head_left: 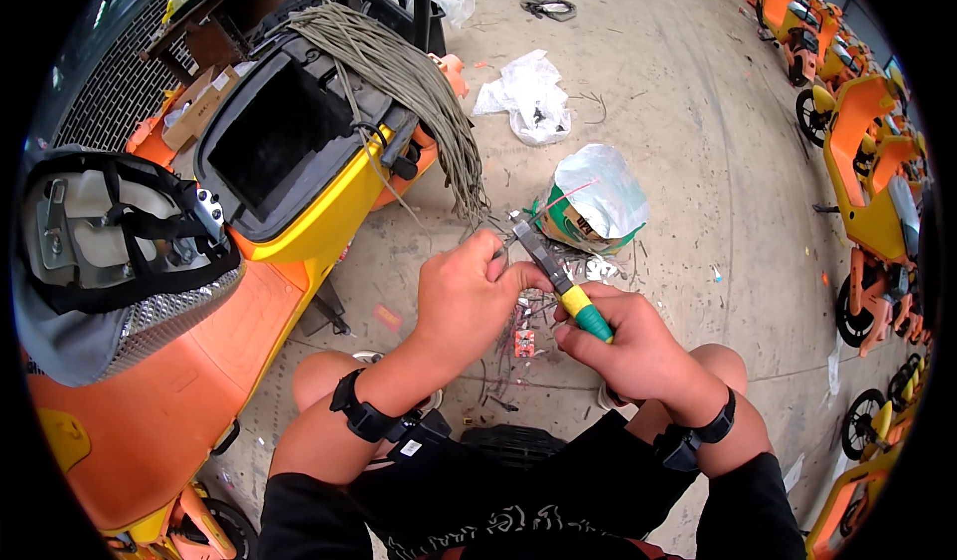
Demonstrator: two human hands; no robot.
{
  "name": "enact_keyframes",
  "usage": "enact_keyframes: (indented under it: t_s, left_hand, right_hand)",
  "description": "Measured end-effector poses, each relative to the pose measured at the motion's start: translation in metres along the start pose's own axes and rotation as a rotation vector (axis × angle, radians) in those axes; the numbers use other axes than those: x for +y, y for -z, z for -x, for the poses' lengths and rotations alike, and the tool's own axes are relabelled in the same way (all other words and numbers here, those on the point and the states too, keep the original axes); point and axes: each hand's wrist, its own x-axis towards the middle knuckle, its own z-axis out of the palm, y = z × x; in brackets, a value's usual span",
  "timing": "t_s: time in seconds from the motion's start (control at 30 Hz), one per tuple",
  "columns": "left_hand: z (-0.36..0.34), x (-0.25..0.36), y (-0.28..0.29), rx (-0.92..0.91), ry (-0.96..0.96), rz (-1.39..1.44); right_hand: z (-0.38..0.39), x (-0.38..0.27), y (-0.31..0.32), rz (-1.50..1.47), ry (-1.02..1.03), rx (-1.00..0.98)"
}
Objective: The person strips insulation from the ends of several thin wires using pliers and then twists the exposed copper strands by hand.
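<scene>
In front of my knees, my right hand is wrapped round the green and yellow handles of a pair of pliers. The dark metal head of the pliers points up and to the left. Close to its jaws is my left hand, fingers curled in and thumb pressed toward the tool. What those fingers pinch, if anything, is too small or hidden to name. A thin reddish strand shows just beyond the jaws. Below both hands, a small red and white piece lies on the floor among dark scraps.
Beyond the pliers stands a green bucket lined with a pale bag. At left are a yellow and orange scooter with an open box, a bundle of rope and a grey bag. Parked scooters line the right.
</scene>
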Motion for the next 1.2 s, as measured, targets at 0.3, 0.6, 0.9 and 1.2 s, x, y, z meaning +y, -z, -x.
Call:
enact_keyframes:
  t_s: [0.3, 0.6, 0.9, 1.2]
  left_hand:
    - [0.000, -0.008, -0.004, 0.016, 0.018, 0.022]
    - [-0.003, -0.009, -0.006, 0.007, 0.140, 0.086]
    - [-0.011, -0.015, -0.001, 0.062, -0.069, -0.131]
    - [-0.011, -0.015, 0.011, -0.059, -0.110, -0.170]
  right_hand:
    - [0.002, 0.002, -0.010, -0.021, -0.007, 0.068]
    - [0.001, 0.001, -0.021, -0.084, -0.043, 0.112]
    - [-0.015, 0.014, -0.009, 0.058, 0.113, 0.055]
    - [-0.010, 0.008, -0.003, 0.058, 0.067, -0.025]
